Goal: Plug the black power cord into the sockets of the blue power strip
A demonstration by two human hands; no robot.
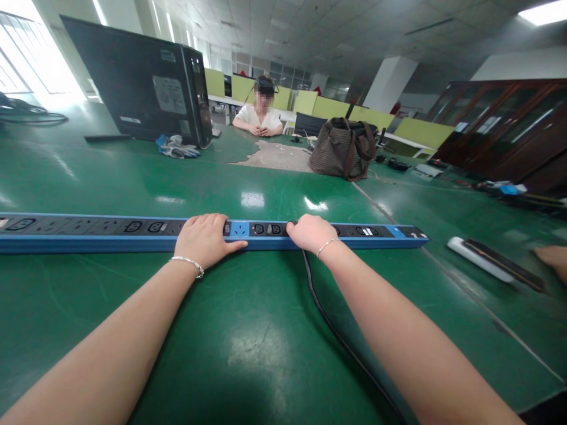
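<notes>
A long blue and black power strip (239,229) lies across the green table, with rows of sockets on its upper face. My left hand (204,239) is wrapped over the strip left of a blue socket, its thumb along the front side. Farther right, my right hand (312,232) is closed at the strip's top, its fingers round the end of a black cable (325,316). The cable runs from under this hand down towards the table's near edge. The plug itself is hidden by the fingers.
On the green table (199,189) stand a black computer case (146,82) and a brown bag (339,147), with gloves (177,146) beside the case. A person (261,115) sits opposite. At the right lie a white bar (481,260) and another person's hand (553,258).
</notes>
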